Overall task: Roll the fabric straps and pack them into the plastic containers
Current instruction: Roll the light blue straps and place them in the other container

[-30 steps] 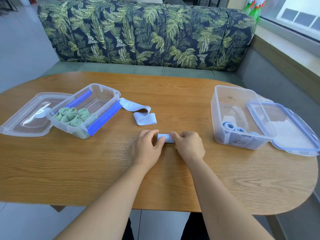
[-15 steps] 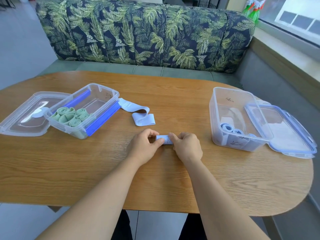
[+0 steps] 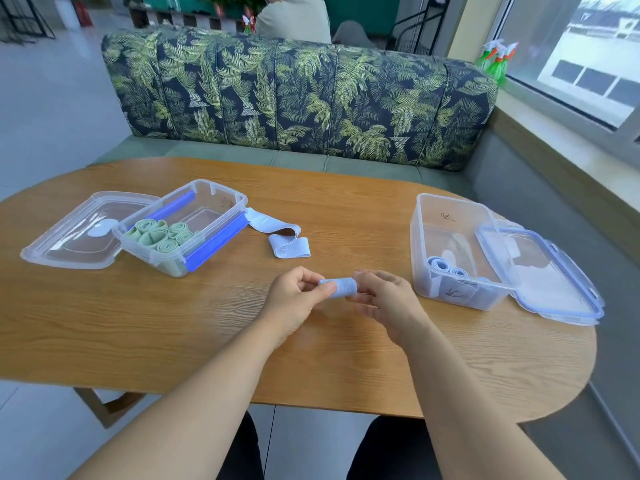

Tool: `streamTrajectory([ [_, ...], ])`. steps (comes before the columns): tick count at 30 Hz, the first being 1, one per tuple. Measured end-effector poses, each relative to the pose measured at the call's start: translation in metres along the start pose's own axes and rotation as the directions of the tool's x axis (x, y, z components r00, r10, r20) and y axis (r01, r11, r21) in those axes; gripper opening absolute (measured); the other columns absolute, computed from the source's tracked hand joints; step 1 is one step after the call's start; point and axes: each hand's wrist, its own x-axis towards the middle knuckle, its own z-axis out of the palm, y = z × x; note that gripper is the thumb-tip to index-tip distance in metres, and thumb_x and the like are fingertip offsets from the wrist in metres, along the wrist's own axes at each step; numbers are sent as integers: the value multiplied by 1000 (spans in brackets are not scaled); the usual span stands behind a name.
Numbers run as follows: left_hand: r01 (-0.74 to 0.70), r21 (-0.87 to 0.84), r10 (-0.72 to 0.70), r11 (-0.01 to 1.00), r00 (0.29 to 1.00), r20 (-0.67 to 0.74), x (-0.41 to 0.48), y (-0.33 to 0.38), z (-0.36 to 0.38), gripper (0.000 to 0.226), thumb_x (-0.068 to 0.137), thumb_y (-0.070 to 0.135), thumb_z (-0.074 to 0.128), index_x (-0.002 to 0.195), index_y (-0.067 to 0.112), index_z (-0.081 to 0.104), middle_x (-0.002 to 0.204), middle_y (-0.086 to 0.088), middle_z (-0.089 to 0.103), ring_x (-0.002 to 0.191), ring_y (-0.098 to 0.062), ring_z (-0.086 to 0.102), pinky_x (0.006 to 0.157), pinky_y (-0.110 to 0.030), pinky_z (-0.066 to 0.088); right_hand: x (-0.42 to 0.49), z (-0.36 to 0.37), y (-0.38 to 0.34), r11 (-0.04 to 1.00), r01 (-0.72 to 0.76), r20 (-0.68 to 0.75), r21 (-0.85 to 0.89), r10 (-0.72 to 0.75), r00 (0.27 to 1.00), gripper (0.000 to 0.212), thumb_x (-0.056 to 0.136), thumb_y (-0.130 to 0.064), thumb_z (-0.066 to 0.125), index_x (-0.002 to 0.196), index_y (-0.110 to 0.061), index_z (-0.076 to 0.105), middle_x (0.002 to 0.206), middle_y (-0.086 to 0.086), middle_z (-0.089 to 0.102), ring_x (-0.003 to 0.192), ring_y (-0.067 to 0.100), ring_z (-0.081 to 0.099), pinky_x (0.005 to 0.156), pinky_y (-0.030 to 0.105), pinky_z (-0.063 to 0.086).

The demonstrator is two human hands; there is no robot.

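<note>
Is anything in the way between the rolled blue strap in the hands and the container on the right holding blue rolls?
Nothing visible. The left hand and right hand hold the rolled blue strap; only bare table lies between it and the right container, whose mouth is open, its lid off to the right.

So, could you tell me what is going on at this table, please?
A person holds a rolled blue strap between the left hand and right hand over the table. The left box holds green rolls, the right box a few blue rolls. One loose strap lies beside the left box, not yet rolled.
</note>
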Motion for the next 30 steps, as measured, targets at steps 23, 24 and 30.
streamTrajectory([
  [23, -2, -237, 27, 971, 995, 100, -64, 62, 32, 29, 69, 21, 79, 92, 12, 63, 75, 4, 62, 71, -13, 54, 72, -28, 43, -72, -33, -27, 966, 235, 73, 112, -243, 967, 12, 89, -2, 62, 99, -7, 67, 86, 8, 62, 76, 14, 57, 65, 21, 53],
  [24, 27, -261, 7, 965, 992, 128, -64, 64, 35, 36, 67, 25, 76, 99, 14, 64, 83, 5, 65, 76, -12, 58, 74, -29, 45, -73, -33, -29, 964, 245, 65, 105, -252, 965, 11, 89, -2, 62, 96, -8, 68, 83, 7, 62, 75, 14, 57, 64, 21, 53],
  [30, -24, -251, 64, 968, 986, 151, -64, 70, 49, 10, 89, 11, 65, 99, 11, 68, 94, -3, 69, 87, -13, 64, 77, -27, 56, -79, -44, -34, 949, 316, -7, 3, -316, 949, 8, 88, -5, 64, 93, -10, 69, 76, -1, 65, 70, 9, 59, 61, 20, 50],
])
